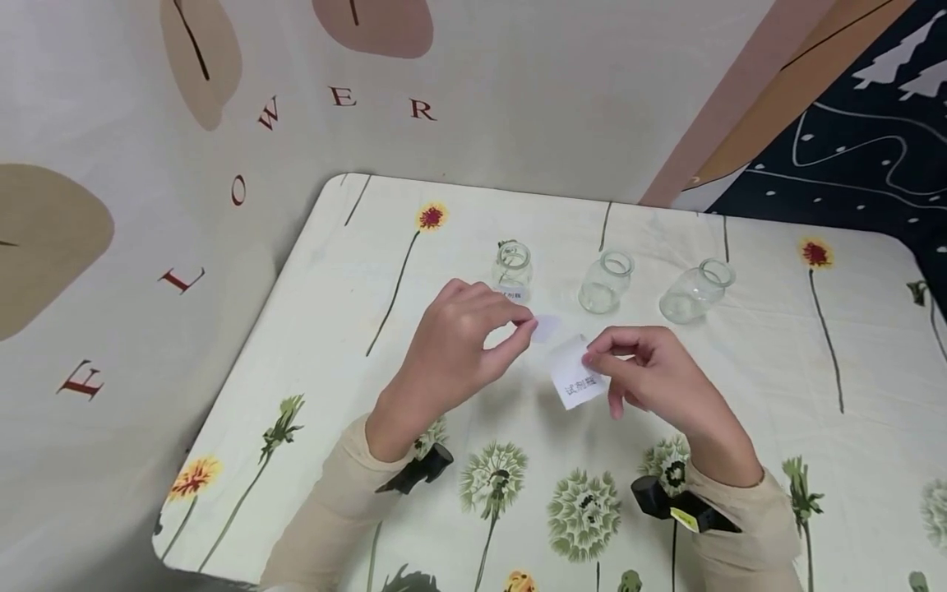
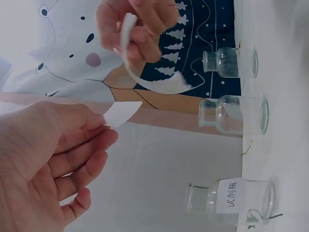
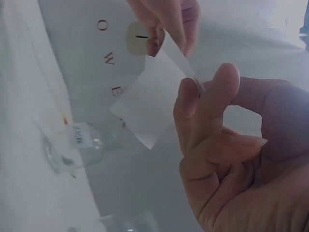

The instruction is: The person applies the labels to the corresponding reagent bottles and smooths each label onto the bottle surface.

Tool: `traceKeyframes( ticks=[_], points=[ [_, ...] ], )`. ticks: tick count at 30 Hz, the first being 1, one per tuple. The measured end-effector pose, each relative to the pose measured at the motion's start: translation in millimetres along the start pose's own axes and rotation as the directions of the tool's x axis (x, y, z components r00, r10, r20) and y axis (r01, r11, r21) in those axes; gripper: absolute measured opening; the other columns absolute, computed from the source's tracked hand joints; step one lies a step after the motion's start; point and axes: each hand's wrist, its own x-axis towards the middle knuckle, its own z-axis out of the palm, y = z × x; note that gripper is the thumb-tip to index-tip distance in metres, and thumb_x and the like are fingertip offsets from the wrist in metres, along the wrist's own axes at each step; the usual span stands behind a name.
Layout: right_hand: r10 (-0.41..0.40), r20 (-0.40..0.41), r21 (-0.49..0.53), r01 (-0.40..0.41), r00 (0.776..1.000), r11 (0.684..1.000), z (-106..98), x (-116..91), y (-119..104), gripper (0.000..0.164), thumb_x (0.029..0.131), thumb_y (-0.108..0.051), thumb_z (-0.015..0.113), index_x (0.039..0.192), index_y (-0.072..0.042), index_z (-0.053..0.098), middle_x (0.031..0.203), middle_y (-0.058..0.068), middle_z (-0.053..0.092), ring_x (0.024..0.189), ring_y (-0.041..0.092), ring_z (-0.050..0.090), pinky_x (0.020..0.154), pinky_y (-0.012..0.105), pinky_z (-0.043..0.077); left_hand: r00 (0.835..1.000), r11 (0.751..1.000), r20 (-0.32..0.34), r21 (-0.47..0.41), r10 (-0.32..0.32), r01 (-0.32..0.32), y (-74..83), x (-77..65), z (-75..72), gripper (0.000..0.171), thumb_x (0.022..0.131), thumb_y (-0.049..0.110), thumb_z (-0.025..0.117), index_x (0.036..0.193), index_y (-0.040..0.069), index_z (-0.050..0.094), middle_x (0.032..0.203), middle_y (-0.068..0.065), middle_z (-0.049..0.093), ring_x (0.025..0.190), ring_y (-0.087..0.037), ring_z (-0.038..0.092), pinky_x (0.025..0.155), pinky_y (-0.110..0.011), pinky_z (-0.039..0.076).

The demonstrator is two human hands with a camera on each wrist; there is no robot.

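Observation:
My left hand (image 1: 462,349) pinches a small thin white piece of paper (image 2: 121,113) between thumb and forefinger; it looks pale and see-through in the head view. Facing it, my right hand (image 1: 662,374) pinches a white paper label (image 1: 575,374) printed with dark characters. In the left wrist view this label curls in a bend, its printing not visible there. Behind the left hand stands a clear glass jar (image 1: 513,261) with a white label (image 2: 231,195) stuck on its side. To its right are two unlabelled glass jars, a middle one (image 1: 605,284) and a right one (image 1: 695,292).
A white cloth with printed flowers covers the table (image 1: 355,271). A pale curtain (image 1: 555,107) with printed letters hangs behind and to the left, and a dark blue patterned cloth (image 1: 851,156) at the right rear. Black wrist cameras sit on both sleeves.

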Motion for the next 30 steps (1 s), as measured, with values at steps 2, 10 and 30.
traceKeyframes(
  ticks=[2, 10, 30],
  points=[
    [0.021, 0.043, -0.014, -0.020, 0.999, 1.000, 6, 7, 6, 0.015, 0.100, -0.008, 0.064, 0.098, 0.005, 0.071, 0.065, 0.009, 0.066, 0.040, 0.017, 0.053, 0.038, 0.026, 0.029, 1.000, 1.000, 0.005, -0.003, -0.009, 0.009, -0.6, -0.2, 0.8, 0.006, 0.091, 0.009, 0.075, 0.087, 0.009, 0.080, 0.081, 0.002, 0.076, 0.074, -0.014, 0.064, 0.076, -0.033, 0.047],
    [0.076, 0.270, -0.028, -0.070, 0.960, 0.997, 45, 36, 38, 0.017, 0.100, -0.015, 0.066, 0.098, 0.002, 0.065, 0.055, 0.009, 0.064, 0.046, 0.021, 0.063, 0.046, 0.031, 0.050, 0.998, 1.000, 0.056, -0.009, -0.014, 0.015, -2.3, -3.4, 3.5, 0.007, 0.092, 0.008, 0.074, 0.090, 0.010, 0.080, 0.082, 0.004, 0.075, 0.077, -0.013, 0.064, 0.078, -0.032, 0.046],
    [0.081, -0.005, -0.277, -0.079, 0.997, 0.957, 33, 26, 23, 0.018, 0.099, -0.020, 0.070, 0.093, -0.004, 0.076, 0.077, 0.007, 0.073, 0.059, 0.024, 0.067, 0.053, 0.031, 0.048, 0.996, 0.986, 0.091, 0.166, 0.010, -0.025, -3.0, -4.8, 10.5, 0.008, 0.092, 0.011, 0.076, 0.087, 0.014, 0.081, 0.083, 0.004, 0.075, 0.080, -0.015, 0.065, 0.078, -0.034, 0.045]
  ],
)
